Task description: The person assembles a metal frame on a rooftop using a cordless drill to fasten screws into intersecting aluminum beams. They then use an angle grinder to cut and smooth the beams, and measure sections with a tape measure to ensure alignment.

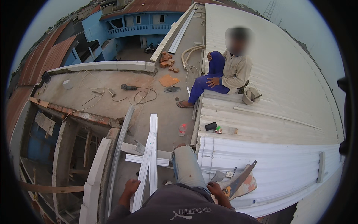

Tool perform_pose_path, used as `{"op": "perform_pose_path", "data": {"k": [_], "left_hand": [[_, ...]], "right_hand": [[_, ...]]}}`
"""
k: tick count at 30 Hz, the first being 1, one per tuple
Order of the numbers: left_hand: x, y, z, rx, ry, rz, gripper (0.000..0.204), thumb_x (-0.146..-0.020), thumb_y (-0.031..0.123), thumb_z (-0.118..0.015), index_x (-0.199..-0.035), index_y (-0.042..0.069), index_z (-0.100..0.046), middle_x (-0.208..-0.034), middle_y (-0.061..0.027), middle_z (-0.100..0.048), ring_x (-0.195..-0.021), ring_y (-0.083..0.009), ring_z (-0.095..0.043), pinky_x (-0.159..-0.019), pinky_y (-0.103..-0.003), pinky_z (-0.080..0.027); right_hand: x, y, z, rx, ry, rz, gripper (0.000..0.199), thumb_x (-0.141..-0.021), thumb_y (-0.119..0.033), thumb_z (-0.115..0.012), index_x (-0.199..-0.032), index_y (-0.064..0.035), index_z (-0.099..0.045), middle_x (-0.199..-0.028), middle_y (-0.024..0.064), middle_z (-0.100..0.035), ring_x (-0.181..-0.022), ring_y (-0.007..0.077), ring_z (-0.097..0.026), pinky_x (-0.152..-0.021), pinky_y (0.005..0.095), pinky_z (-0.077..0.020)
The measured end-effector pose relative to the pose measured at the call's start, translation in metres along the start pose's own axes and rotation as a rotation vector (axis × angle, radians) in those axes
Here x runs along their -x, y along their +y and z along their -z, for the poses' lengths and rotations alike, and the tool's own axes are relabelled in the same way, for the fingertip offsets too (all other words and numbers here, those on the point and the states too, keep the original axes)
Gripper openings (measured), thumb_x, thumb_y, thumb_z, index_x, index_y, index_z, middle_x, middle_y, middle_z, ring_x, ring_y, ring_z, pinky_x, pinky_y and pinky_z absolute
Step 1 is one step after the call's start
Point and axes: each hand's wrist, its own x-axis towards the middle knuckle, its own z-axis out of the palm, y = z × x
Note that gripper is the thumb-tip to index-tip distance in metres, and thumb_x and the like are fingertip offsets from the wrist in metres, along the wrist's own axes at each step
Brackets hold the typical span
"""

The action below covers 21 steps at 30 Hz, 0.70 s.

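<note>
I look down from a rooftop at my own bent knee in grey jeans [185, 164]. My left hand [131, 186] hangs over the concrete ledge, close to the near end of long white metal channel strips [150, 156]; whether it touches them I cannot tell. My right hand [216, 189] rests at the edge of the white corrugated roof sheet [276, 164], touching the handle end of a hand saw [241, 180] that lies on a cloth. The grip of either hand is too small to read.
Another person sits on the corrugated roof [227, 71] ahead, a hat beside them. An angle grinder [128, 87] with its cable, a plastic bottle [182, 129], bricks [167, 61] and sandals lie on the concrete slab. An open drop into unfinished brickwork [67, 149] is at the left.
</note>
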Motion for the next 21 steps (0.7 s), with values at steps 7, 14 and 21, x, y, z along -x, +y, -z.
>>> {"op": "perform_pose_path", "data": {"k": [7, 14, 21], "left_hand": [[-0.048, 0.094, -0.013, 0.198, -0.157, 0.091, 0.044, -0.095, 0.032, -0.073, -0.113, -0.008, -0.067, -0.101, -0.0142, -0.074, -0.088, -0.02, -0.073, -0.076, -0.033, -0.056], [-0.184, 0.204, -0.064, -0.141, -0.316, 0.051, 0.065, -0.089, 0.038, -0.077, -0.131, -0.009, -0.062, -0.127, -0.0252, -0.07, -0.118, -0.0338, -0.068, -0.102, -0.039, -0.051], [-0.292, 0.312, -0.048, -0.234, -0.102, 0.009, 0.111, -0.07, 0.051, -0.089, -0.152, -0.007, -0.041, -0.15, -0.0328, -0.05, -0.139, -0.0412, -0.053, -0.114, -0.042, -0.043]], "right_hand": [[-0.157, -0.092, -0.002, 0.359, -0.084, 0.008, 0.044, -0.088, -0.037, -0.071, -0.113, -0.001, -0.076, -0.11, 0.0224, -0.075, -0.103, 0.0369, -0.073, -0.091, 0.0444, -0.0567], [-0.341, -0.241, 0.061, 0.453, -0.353, -0.007, 0.045, -0.089, -0.033, -0.076, -0.118, 0.0009, -0.071, -0.104, 0.0177, -0.075, -0.092, 0.0275, -0.073, -0.078, 0.0397, -0.0591], [-0.478, -0.339, 0.143, 0.477, -0.274, 0.175, 0.03, -0.092, -0.022, -0.075, -0.109, 0.0009, -0.068, -0.087, 0.0113, -0.072, -0.068, 0.0192, -0.068, -0.055, 0.033, -0.053]]}}
